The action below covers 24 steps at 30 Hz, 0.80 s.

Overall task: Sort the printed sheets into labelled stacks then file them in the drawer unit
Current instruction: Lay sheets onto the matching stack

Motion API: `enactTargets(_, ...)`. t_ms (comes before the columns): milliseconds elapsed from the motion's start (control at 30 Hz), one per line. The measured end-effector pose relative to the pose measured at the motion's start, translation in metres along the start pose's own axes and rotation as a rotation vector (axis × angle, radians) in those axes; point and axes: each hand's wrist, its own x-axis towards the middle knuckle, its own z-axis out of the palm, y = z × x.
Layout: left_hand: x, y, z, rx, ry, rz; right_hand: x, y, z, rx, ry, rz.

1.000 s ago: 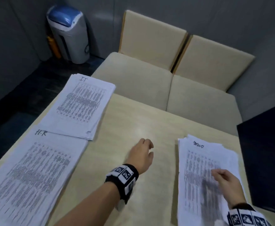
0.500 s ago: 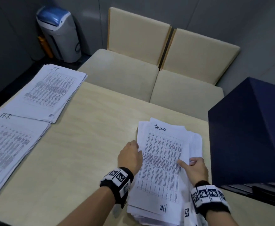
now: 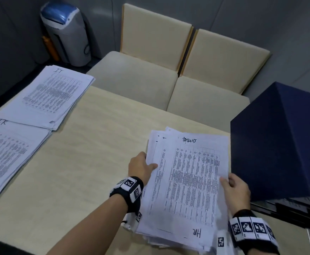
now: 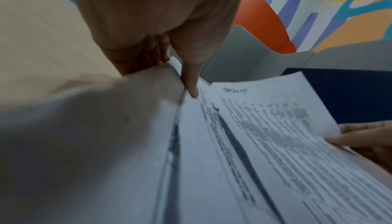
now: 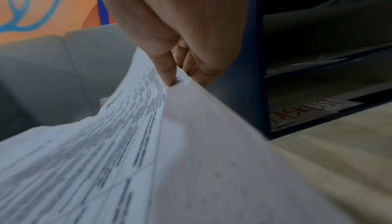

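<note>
From the head view, both hands hold a thick stack of white printed sheets headed "TASKLIST" over the pale wooden surface: the left hand grips its left edge, the right hand its right edge, just beside the dark blue drawer unit. Two more white paper stacks, marked "IT" and "HR", lie at the surface's far left. In the left wrist view, the thumb presses on top and the fingers curl beneath the sheets. In the right wrist view, the fingers pinch the paper edge beside the unit's open trays, the lowest labelled "TASKLIST".
</note>
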Motion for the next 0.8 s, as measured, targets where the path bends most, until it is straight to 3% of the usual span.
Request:
enactTargets(100,0.01,0.004,-0.005,0.122,-0.019,0.039,-0.004,-0.002,-0.008,0.226,-0.064,0.011)
enactTargets(267,0.023,0.007,-0.014,0.258,-0.083,0.121,-0.014,-0.009,-0.009,0.552,-0.178,0.3)
enactTargets(433,0.005,0.006,-0.014,0.495,0.098,0.201,-0.02,-0.011,-0.008,0.569,-0.163,0.434)
enactTargets(500,-0.002,0.008,-0.01,0.576,0.073,0.227,-0.019,-0.01,-0.003,0.562,-0.14,0.451)
enactTargets(800,-0.005,0.014,0.003,0.47,-0.121,0.022,-0.034,-0.032,0.01,0.701,-0.121,0.447)
